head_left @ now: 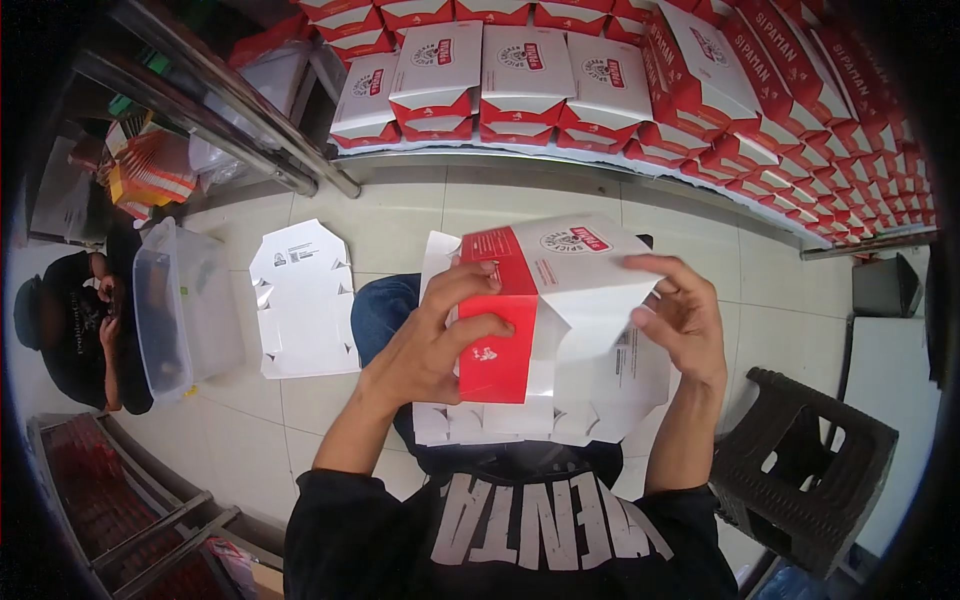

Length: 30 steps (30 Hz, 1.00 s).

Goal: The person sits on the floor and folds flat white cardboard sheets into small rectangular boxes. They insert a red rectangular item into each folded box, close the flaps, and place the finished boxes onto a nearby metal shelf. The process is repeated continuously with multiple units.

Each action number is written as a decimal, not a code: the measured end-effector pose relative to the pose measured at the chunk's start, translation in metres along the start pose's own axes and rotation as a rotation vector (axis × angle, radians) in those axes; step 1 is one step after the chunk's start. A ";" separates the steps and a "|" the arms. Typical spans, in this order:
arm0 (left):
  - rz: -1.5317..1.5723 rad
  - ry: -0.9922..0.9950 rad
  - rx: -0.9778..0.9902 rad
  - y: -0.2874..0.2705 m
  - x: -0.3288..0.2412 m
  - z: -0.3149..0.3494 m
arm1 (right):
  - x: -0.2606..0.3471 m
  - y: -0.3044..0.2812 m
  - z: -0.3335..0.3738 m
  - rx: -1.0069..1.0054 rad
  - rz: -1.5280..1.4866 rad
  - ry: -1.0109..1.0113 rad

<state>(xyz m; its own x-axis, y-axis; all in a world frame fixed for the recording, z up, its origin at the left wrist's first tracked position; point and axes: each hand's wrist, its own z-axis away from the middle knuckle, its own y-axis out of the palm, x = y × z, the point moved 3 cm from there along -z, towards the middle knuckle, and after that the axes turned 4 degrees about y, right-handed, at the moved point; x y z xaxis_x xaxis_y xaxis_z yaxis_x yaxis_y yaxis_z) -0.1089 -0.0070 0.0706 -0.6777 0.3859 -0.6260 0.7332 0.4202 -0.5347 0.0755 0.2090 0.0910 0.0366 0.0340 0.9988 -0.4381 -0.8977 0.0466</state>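
Note:
A red and white cardboard food box [575,255], partly folded into shape, is held between my two hands above my lap. My left hand [440,330] grips its red side panel, with fingers bent over the printed face. At the white end, my right hand [685,315] pinches a corner flap between thumb and fingers. One white flap hangs down in the middle of that side. Beneath the box, flat white carton blanks [485,425] lie across my lap, their cut slots showing.
Another flat carton blank [305,300] lies on the tiled floor at left, beside a clear plastic bin [190,310]. A person [85,320] sits beyond the bin. Folded boxes [520,75] fill the far shelf. A dark plastic stool [805,465] lies tipped at right; metal rails [210,100] cross upper left.

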 end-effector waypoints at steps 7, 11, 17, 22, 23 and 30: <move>-0.043 0.118 0.049 0.003 -0.001 -0.005 | -0.009 0.017 0.003 -0.400 0.403 -0.267; -0.267 0.084 0.060 0.004 0.000 -0.007 | 0.020 0.038 0.015 -0.508 0.378 -0.057; -0.365 -0.070 -0.398 0.042 0.013 -0.016 | 0.004 0.106 0.032 -0.715 0.495 -0.174; -0.429 -0.020 -0.331 0.025 0.018 -0.037 | -0.007 0.128 0.015 -0.425 0.593 -0.264; -0.354 -0.051 -0.388 0.016 0.019 -0.036 | -0.001 0.121 0.016 -0.432 0.631 -0.316; 0.136 -0.258 -0.630 -0.007 0.038 0.001 | 0.001 0.025 -0.022 -0.261 0.679 -0.158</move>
<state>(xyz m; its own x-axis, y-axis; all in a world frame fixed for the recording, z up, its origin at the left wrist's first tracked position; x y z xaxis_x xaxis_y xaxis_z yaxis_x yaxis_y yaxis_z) -0.1403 0.0037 0.0500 -0.4894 0.2940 -0.8210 0.5851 0.8088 -0.0592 0.0449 0.1965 0.0938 -0.1982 -0.5724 0.7956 -0.6088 -0.5642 -0.5576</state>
